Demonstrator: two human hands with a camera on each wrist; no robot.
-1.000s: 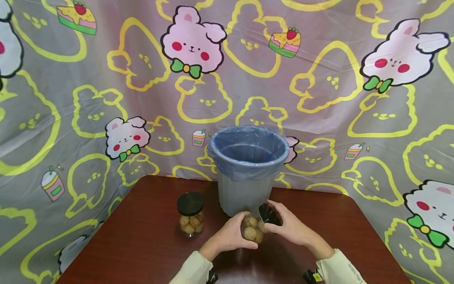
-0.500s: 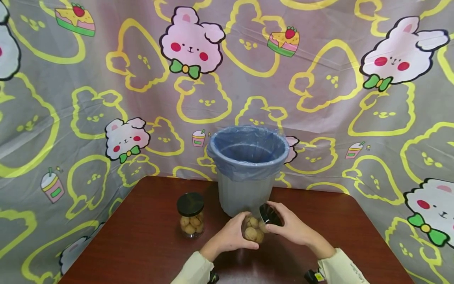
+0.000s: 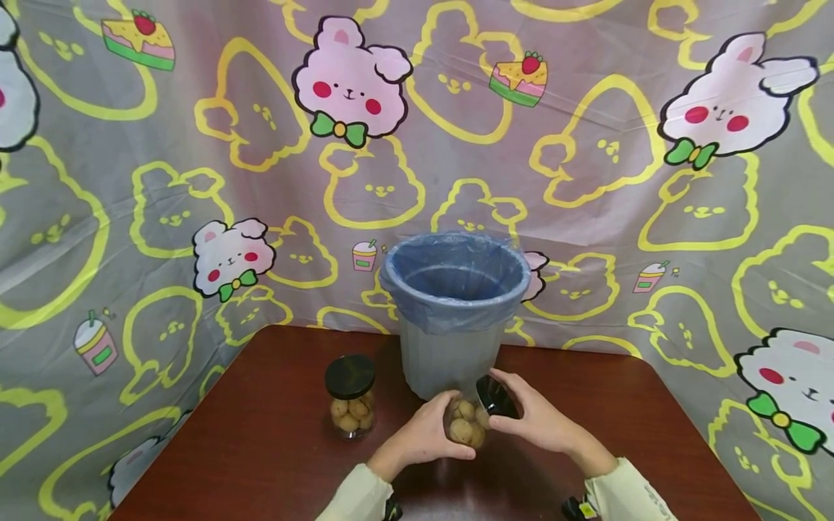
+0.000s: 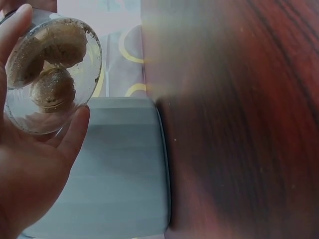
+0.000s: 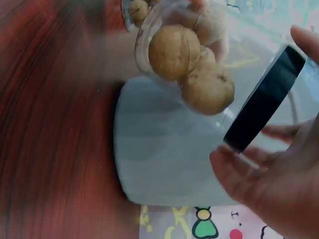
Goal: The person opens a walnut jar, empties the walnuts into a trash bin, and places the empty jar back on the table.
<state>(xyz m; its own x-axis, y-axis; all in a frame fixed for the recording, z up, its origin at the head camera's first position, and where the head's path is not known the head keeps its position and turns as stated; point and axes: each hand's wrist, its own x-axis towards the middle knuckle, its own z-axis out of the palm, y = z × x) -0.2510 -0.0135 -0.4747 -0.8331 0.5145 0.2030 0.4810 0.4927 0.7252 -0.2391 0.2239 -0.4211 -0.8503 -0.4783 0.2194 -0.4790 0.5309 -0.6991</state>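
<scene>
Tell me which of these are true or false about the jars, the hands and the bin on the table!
1. The left hand holds a clear jar with walnuts inside. True.
2. The right hand holds a red lid. False: the lid under its fingers is black.
3. The second jar on the table has no lid. False: its black lid is on, and it stands upright to the left of the hands.
4. The bin has a blue bag in it. True.
5. The bin stands on the floor. False: it stands on the brown table, behind the hands.
</scene>
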